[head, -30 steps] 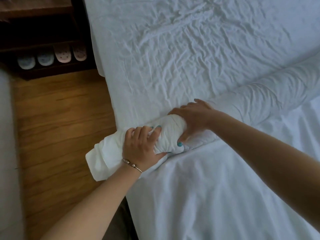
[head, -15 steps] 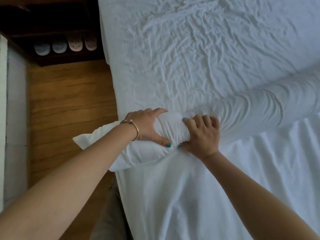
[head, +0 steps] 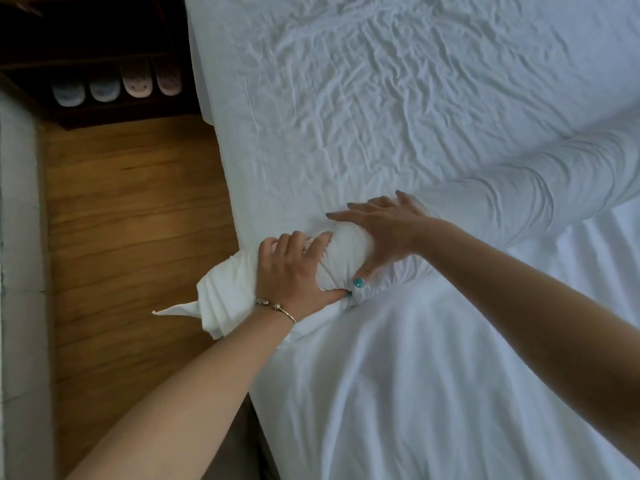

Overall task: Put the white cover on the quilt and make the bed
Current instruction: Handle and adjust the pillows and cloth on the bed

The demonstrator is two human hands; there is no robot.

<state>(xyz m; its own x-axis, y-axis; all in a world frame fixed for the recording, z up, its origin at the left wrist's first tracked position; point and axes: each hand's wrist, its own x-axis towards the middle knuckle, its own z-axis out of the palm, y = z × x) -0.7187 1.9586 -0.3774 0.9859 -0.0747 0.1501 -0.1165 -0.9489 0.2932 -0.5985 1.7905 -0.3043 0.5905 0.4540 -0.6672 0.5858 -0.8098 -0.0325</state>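
1. Hands first: the left hand (head: 294, 271) has its fingers curled over the end of the rolled quilt (head: 519, 199), gripping the bunched cloth, while the right hand (head: 384, 230) lies across the roll just beyond it, fingers fairly straight and spread, thumb hooked down the near side. The two thumbs nearly meet.
2. Quilt and white cover (head: 433, 393) look wound together into one long roll that runs from under both hands away past the right hand toward the far right edge of view; where one cloth ends and the other begins I cannot tell.
3. Probable reason for the hold: the left hand pins the roll's end so it stays tight, and the right hand presses the body flat, likely so the cover can be turned over the end.
4. Loose tail of white cloth (head: 214, 306) sticks out beyond the left wrist, hanging past the mattress edge over the wooden floor (head: 138, 220).
5. Beyond the fingertips of both hands lies a wide stretch of wrinkled sheet (head: 381, 98); that seems the open room for unrolling.
6. Edge to mind: the bed side runs right beneath the left hand, so the roll's end could slide off toward the floor if the grip loosens.
7. Dark shelf (head: 86, 109) with slippers (head: 117, 84) stands well apart, past the left hand.
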